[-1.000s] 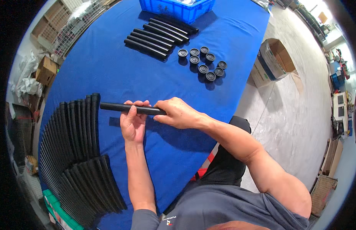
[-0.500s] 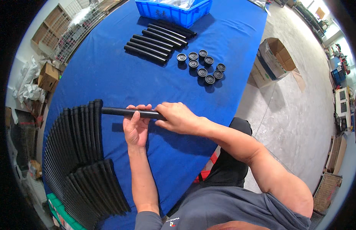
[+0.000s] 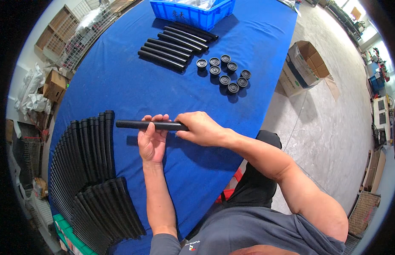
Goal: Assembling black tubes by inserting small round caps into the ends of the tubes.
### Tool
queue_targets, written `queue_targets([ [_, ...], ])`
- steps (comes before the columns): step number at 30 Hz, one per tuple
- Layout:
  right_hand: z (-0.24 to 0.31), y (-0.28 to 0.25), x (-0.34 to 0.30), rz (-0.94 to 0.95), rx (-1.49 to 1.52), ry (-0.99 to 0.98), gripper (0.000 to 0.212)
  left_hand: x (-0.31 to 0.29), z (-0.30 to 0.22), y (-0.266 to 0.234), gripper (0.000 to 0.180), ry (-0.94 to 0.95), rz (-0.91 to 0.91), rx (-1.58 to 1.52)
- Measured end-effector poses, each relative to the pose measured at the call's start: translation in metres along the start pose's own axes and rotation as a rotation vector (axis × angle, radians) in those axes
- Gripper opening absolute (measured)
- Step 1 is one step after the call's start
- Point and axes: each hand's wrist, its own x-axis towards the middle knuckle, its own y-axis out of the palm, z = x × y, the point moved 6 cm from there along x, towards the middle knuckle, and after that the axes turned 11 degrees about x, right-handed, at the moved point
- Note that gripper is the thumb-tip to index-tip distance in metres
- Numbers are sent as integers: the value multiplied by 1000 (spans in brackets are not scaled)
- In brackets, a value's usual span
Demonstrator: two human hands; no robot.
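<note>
A black tube [image 3: 131,124] lies level across both my hands above the blue cloth. My left hand [image 3: 152,142] grips it near the middle from below, thumb over the front and fingers behind. Closed round its right end is my right hand [image 3: 201,128], which hides that end. To the left, many finished-looking black tubes [image 3: 89,146] with thicker upper ends lie side by side, and a second row of black tubes [image 3: 108,204] overlaps them lower down. Beyond my hands are several plain black tubes [image 3: 169,51] and a group of round black end caps [image 3: 224,80].
A blue plastic crate [image 3: 193,15] holding clear bags stands at the table's far end. The blue tablecloth [image 3: 108,80] ends along the right edge, beside an open cardboard box [image 3: 303,70] on the floor. A green bin [image 3: 65,231] sits at the lower left.
The tube and my right hand have shifted slightly to the right. My left hand has barely moved, still round the tube.
</note>
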Motion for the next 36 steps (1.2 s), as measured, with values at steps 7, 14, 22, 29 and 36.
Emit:
queue_targets([
  [7, 2, 10, -1, -91, -137, -228, 20, 0, 0, -12, 19, 25, -16, 53],
  [14, 7, 7, 0, -77, -115, -237, 19, 0, 0, -15, 17, 7, -70, 39],
  [22, 6, 8, -4, -137, -200, -182, 23, 1, 2, -7, 27, 11, -54, -44],
  [29, -1, 5, 1, -98, -143, -169, 28, 1, 1, -6, 20, -32, -53, -72],
  [36, -3, 3, 3, -31, -120, -149, 29, -2, -2, -7, 16, 12, 13, -64],
])
